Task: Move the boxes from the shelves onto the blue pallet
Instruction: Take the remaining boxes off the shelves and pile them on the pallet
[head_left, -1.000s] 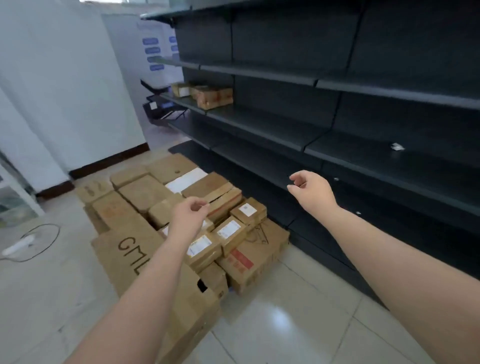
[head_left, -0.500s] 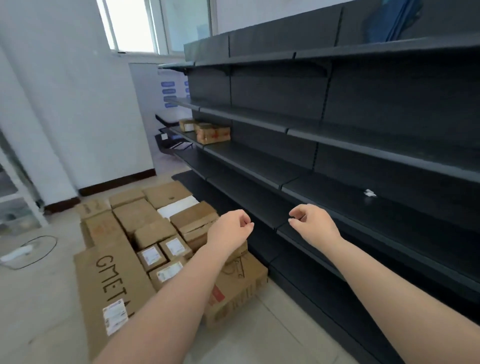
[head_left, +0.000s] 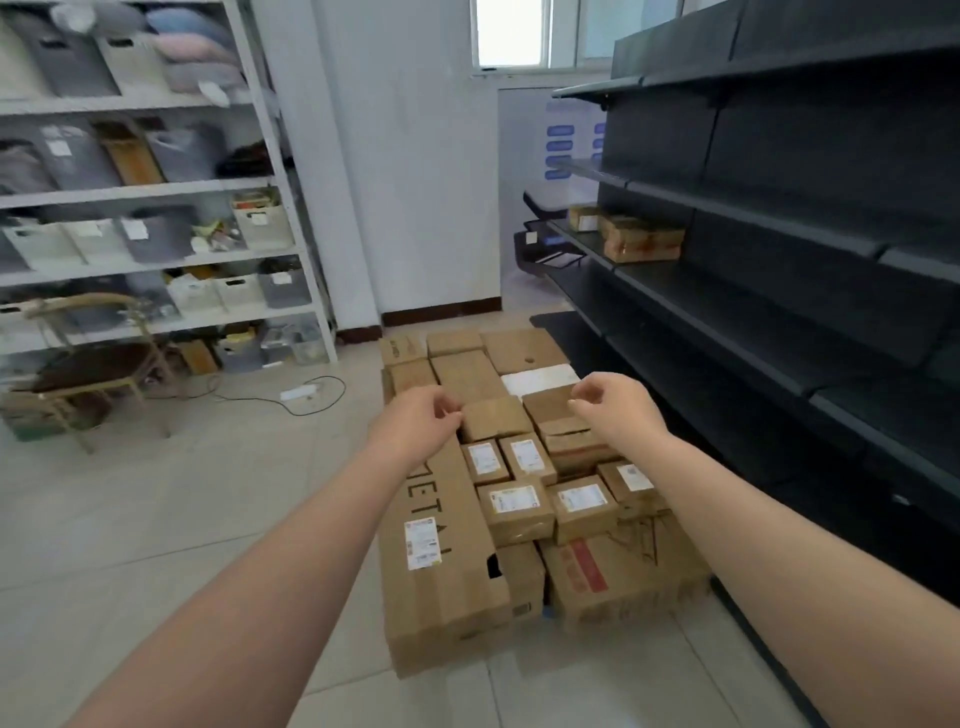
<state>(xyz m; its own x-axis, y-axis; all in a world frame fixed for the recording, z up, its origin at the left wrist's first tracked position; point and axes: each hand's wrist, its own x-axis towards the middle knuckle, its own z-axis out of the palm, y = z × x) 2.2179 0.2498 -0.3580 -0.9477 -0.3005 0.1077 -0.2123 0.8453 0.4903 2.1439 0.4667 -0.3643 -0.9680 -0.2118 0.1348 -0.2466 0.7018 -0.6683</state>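
Note:
Several brown cardboard boxes (head_left: 514, 512) lie packed together on the floor ahead, hiding almost all of the blue pallet (head_left: 546, 613), of which only a sliver shows under them. A long box marked with large letters (head_left: 436, 551) runs along the stack's left side. Two boxes (head_left: 641, 240) sit at the far end of the dark shelving (head_left: 779, 312) on the right. My left hand (head_left: 415, 427) and my right hand (head_left: 621, 410) hover above the stack with fingers loosely curled, holding nothing.
White racking (head_left: 156, 192) with bins and bags lines the left wall. A wooden chair (head_left: 98, 364) stands before it. A power strip with cable (head_left: 298, 393) lies on the tiled floor. A black chair (head_left: 543, 249) stands beyond the dark shelving's end.
The view has swung left from the dark shelving toward the stack and the white racking. Both hands now hover over the boxes, still holding nothing.

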